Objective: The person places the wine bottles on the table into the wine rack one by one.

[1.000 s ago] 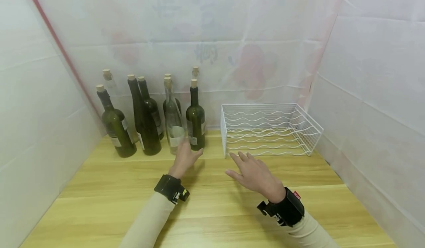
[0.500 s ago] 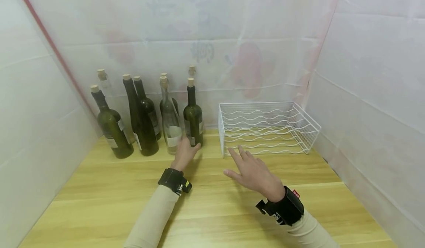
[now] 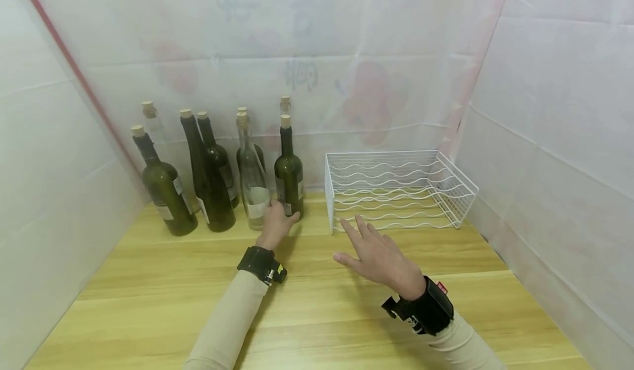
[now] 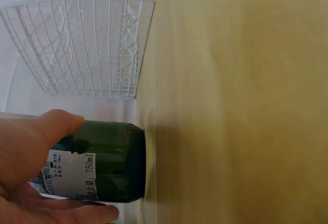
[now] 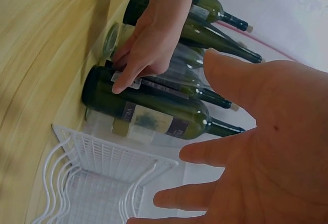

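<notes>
A dark green wine bottle (image 3: 289, 172) stands upright, corked, at the right end of the bottle group. My left hand (image 3: 277, 222) grips it low down. In the left wrist view the thumb (image 4: 61, 124) lies along one side of the bottle's labelled body, with the fingers (image 4: 87, 214) on the other. A clear glass bottle (image 3: 255, 180) stands just left of this hand. My right hand (image 3: 378, 254) is spread with nothing in it, in front of a white wire rack (image 3: 331, 194). The right wrist view shows its palm (image 5: 277, 147) and straight, parted fingers.
More corked bottles stand to the left: a green one (image 3: 168, 199), a tall dark one (image 3: 210, 194), another dark one (image 3: 223, 166) behind it, and others partly hidden. The wooden table (image 3: 317, 315) meets white sheeting (image 3: 238, 39) at the back and sides.
My left hand has moved slightly forward and closed in on the dark green bottle. The right hand has stayed nearly still, and the head view has shifted a little.
</notes>
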A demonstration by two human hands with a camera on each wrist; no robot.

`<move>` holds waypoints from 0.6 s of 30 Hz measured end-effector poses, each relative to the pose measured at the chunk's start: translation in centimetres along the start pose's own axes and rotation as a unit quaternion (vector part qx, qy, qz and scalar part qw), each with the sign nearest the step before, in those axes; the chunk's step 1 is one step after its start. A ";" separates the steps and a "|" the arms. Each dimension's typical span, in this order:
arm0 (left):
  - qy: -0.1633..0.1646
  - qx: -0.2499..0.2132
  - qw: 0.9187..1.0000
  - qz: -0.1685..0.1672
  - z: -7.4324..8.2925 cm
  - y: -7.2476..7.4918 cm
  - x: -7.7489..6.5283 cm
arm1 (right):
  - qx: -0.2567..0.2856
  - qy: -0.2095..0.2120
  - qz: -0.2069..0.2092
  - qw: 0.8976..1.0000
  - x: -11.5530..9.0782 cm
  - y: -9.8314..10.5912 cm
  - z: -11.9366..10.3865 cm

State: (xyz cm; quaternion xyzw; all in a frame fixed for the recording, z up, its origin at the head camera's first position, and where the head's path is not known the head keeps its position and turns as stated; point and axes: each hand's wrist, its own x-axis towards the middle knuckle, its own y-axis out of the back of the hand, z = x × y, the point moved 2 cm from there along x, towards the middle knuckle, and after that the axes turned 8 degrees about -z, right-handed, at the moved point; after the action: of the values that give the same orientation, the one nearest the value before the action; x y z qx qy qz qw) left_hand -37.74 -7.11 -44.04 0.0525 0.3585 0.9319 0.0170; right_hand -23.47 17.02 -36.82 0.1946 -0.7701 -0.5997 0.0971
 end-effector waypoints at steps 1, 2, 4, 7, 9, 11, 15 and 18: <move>0.004 -0.001 1.000 -0.002 0.0 -0.1 0.2 | 0.001 0.001 -0.001 1.000 0.0 0.0 0.0; 0.007 -0.004 1.000 -0.003 -0.1 -0.1 0.3 | 0.002 0.001 -0.002 1.000 0.0 -0.1 0.1; 0.012 -0.004 1.000 -0.002 -0.1 -0.2 0.6 | 0.003 0.001 -0.002 1.000 0.0 -0.1 0.1; 0.013 -0.017 1.000 -0.003 -0.4 -0.2 1.1 | 0.003 0.000 -0.003 1.000 0.1 -0.1 0.2; 0.012 -0.023 1.000 -0.004 -0.7 -0.3 1.3 | 0.001 -0.002 -0.004 1.000 0.1 -0.1 0.2; 0.011 -0.032 0.999 -0.007 -0.9 -0.4 1.5 | 0.001 -0.002 -0.004 1.000 0.1 0.0 0.2; 0.003 -0.041 0.999 -0.008 -0.9 -0.7 1.8 | 0.000 -0.005 -0.003 1.000 0.0 0.1 0.3; -0.007 -0.047 0.999 -0.009 -0.8 -0.9 2.2 | -0.001 -0.010 -0.001 1.000 0.0 0.3 0.4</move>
State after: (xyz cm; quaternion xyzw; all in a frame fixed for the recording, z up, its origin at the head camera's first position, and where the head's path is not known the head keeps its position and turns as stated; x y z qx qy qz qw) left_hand -39.98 -6.83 -45.03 0.0551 0.3143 0.9472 0.0301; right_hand -23.68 17.41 -36.67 0.1897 -0.7702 -0.6025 0.0888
